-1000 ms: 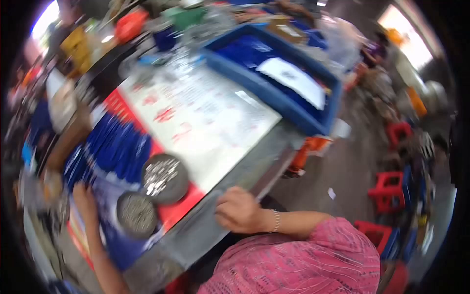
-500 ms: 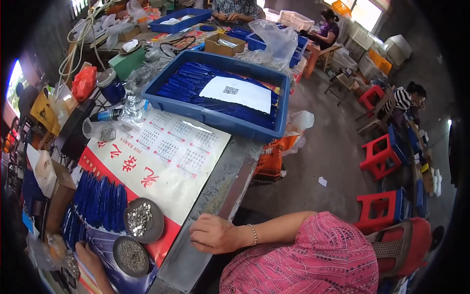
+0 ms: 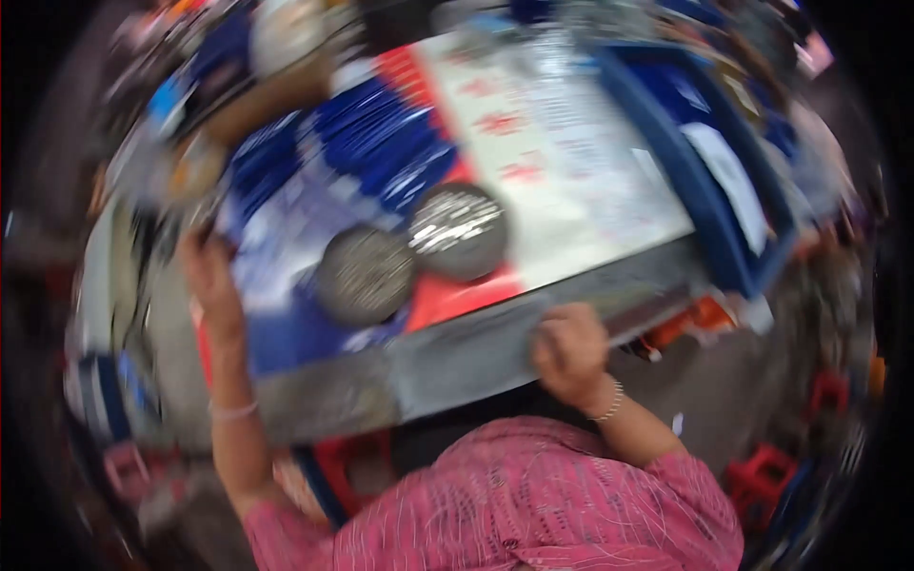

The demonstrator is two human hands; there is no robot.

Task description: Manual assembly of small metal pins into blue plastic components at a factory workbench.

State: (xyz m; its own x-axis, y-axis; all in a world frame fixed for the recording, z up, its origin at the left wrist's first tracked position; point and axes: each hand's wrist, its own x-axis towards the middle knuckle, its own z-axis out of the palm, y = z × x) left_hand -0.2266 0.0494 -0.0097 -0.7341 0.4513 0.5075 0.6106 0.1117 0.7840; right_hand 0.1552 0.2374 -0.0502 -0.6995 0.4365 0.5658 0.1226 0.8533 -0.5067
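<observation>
The picture is smeared by motion. My left hand (image 3: 213, 278) reaches over the table's left side, its fingers blurred beside the bundles of slim blue pieces in clear wrap (image 3: 381, 138); whether it holds anything is unclear. My right hand (image 3: 571, 354) rests curled into a fist on the table's front edge (image 3: 466, 354), and the inside of the fist is hidden. Between the hands stand two round grey dishes: one dish (image 3: 335, 303) holds many small grey metal bits, and the other dish (image 3: 486, 265) holds shiny silvery pieces.
A white and red calendar sheet (image 3: 571, 205) covers the table's middle. On the right stands a blue tray (image 3: 709, 214) with blue pieces and a white paper (image 3: 728, 181) inside. Behind the left side is a brown carton (image 3: 262, 105). Red stools (image 3: 762, 476) stand on the floor at right.
My view has swung down and to the left, so the dishes and calendar appear nearer the middle. My left forearm now shows fully. My right hand stays curled at the table edge.
</observation>
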